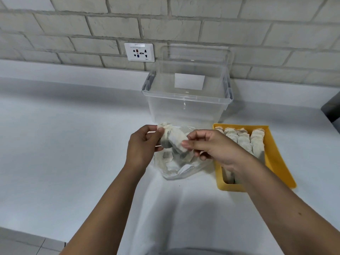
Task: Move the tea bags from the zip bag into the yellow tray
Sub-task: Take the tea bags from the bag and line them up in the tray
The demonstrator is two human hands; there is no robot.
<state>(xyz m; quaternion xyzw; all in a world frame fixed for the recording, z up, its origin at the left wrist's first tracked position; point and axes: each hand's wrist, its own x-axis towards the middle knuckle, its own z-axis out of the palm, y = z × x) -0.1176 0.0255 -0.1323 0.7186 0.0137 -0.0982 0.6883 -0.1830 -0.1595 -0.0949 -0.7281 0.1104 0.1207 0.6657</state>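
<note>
Both hands are up over the counter [73, 135] with 1 clump of tea bags [173, 140] between them. The left hand [141, 144] pinches its left end with thumb and fingers, and the right hand [211, 146] pinches the right end, so that's 2 hands clamped on the same bunch. Can't tell how many bags are in the clump, they're mushed together. It hangs just above the 1 zip bag [176, 169], which lies crumpled on the counter with a few more inside. Just beside that sits the 1 yellow tray [276, 159], holding 4 rows [241, 142] of bags, partly hidden by the right wrist. Behind are 1 clear tub [185, 103] and 1 outlet [139, 52] on the brick wall.
</note>
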